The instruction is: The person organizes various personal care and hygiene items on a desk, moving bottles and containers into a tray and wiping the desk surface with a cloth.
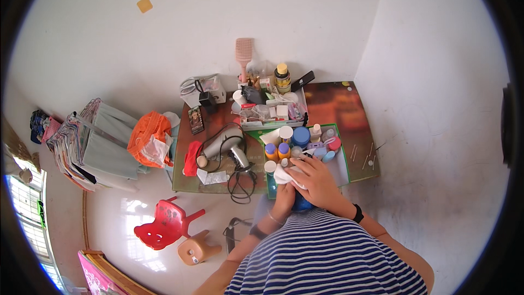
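Observation:
My right hand (315, 182) presses a white cloth or tissue (283, 175) over something at the near edge of a green-rimmed box (343, 147). Just below and left of it, my left hand (284, 198) is closed around the lower part of the same item, which is mostly hidden by the fingers and cloth. The box holds a blue-lidded jar (301, 136), two orange bottles with purple caps, one of them nearest the left side (271, 151), a white-capped jar (286, 132), a pink-lidded container (334, 143) and several small bottles.
A grey hair dryer (225, 145) with its looped cord, a red cloth (191, 159) and a phone (196, 120) lie left on the table (262, 184). Behind stands a crowded white tray (274, 125). Several cotton swabs (365, 161) lie right. A red chair (163, 221) and small stool (196, 249) stand on the floor.

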Available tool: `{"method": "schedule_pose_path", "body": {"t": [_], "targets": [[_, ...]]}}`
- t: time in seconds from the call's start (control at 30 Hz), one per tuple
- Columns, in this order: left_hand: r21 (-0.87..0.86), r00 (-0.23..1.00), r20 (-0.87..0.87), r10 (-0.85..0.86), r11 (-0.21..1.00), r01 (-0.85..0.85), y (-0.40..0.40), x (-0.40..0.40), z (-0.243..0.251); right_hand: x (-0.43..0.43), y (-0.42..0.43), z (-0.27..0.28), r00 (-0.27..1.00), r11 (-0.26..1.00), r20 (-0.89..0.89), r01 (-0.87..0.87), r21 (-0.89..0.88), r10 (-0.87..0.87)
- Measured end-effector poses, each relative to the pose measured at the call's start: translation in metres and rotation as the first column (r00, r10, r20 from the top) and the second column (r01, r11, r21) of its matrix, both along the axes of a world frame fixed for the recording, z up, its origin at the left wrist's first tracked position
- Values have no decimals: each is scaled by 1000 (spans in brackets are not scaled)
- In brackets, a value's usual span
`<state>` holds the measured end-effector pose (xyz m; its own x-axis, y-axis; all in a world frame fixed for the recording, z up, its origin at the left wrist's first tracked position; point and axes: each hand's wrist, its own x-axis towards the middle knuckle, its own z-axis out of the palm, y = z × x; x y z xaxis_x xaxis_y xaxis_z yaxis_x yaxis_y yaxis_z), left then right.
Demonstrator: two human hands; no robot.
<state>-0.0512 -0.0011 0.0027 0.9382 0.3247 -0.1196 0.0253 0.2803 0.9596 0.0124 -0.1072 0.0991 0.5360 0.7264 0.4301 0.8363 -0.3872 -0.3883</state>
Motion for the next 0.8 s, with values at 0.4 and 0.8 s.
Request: {"method": "schedule_pose_path", "body": {"t": [0.4, 0.8], "targets": [[-553, 972, -229, 44, 816, -167, 48, 10, 23, -9, -39, -26, 959, 924, -41, -259, 281, 281], [-456, 994, -84, -76, 890, 29, 16, -6, 51, 1, -18, -12, 776, 965, -595, -68, 251, 209]]}}
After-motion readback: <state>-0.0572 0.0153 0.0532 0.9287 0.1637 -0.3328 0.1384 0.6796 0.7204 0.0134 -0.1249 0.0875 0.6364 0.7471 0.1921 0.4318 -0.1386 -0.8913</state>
